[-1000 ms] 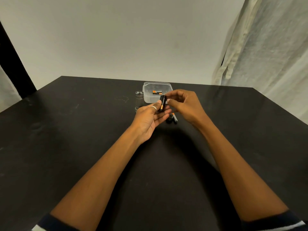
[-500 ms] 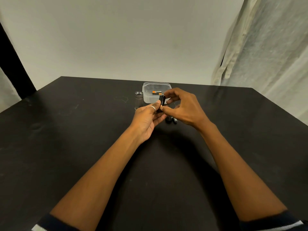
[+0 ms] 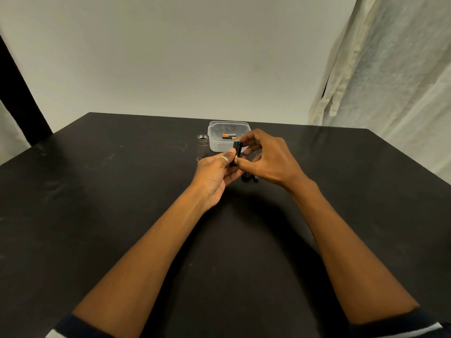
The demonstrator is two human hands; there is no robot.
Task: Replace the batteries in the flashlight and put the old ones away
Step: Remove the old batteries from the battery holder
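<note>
Two bare hands are meeting above the far middle of the black counter point(image 3: 117, 215), and both are clamping onto one black cylinder point(image 3: 237, 149) with a copper-coloured band near its lower end; I cannot tell whether it is a battery or a battery carrier. The left hand point(image 3: 214, 175), palm turned up and a ring point(image 3: 224, 159) sitting on one digit, is gripping the cylinder's lower part between thumb and fingers. The right hand point(image 3: 272, 162) is curling in from the other side, its fingertips pinching the cylinder's upper end and its thumb pressing in near the banded end. The cylinder is standing nearly upright between them, lifted off the counter. Just behind it a clear plastic container point(image 3: 215, 145) is sitting open, holding orange-and-black batteries point(image 3: 229, 136) lying flat. Just left of the container the silver flashlight body point(image 3: 202, 145) is standing upright, open end up, its base partly hidden behind the left hand. Under the right hand a small dark part point(image 3: 247, 177) is lying on the counter, mostly hidden.
</note>
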